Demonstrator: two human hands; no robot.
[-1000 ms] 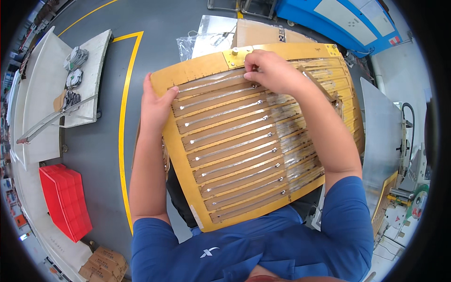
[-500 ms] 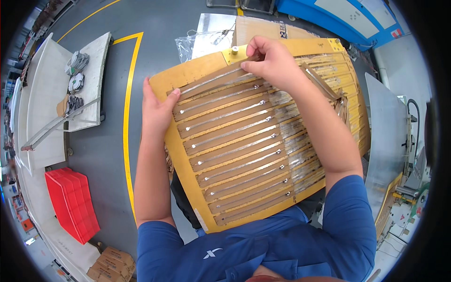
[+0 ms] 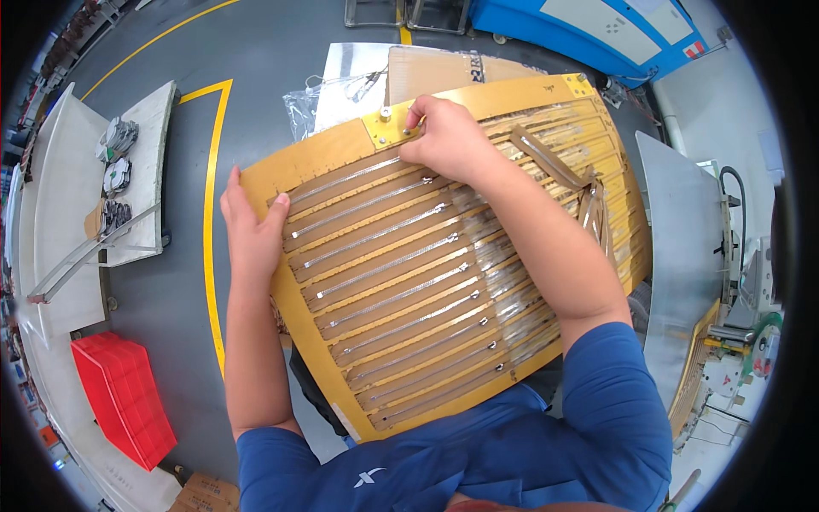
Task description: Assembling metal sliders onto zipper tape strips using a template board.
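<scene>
A large yellow slotted board [image 3: 320, 152] leans in front of my body, tilted. Brown zippers with silver teeth lie side by side in its slots. My left hand [image 3: 256, 235] grips the board's far left edge, thumb over the front at the left end of the topmost zipper [image 3: 345, 178]. My right hand [image 3: 448, 141] is closed at that zipper's right end, below a metal knob [image 3: 386, 113]; its fingertips are partly hidden. This zipper lies along the top slot. Clear film [image 3: 490, 230] covers the slots beyond the zippers' right ends. Loose brown zipper strips [image 3: 546, 157] hang over the board's right part.
Behind the board are a cardboard box [image 3: 426, 70] and a metal sheet [image 3: 350, 72]. A white cart [image 3: 141, 183] with small parts stands left, with a red crate [image 3: 124, 397] nearer. A blue machine [image 3: 589, 34] is far right; a grey panel [image 3: 687, 230] stands at right.
The topmost zipper, lifted at an angle before, now lies along the top slot. My right hand has come down toward the board with its end. The board appears shifted left in view.
</scene>
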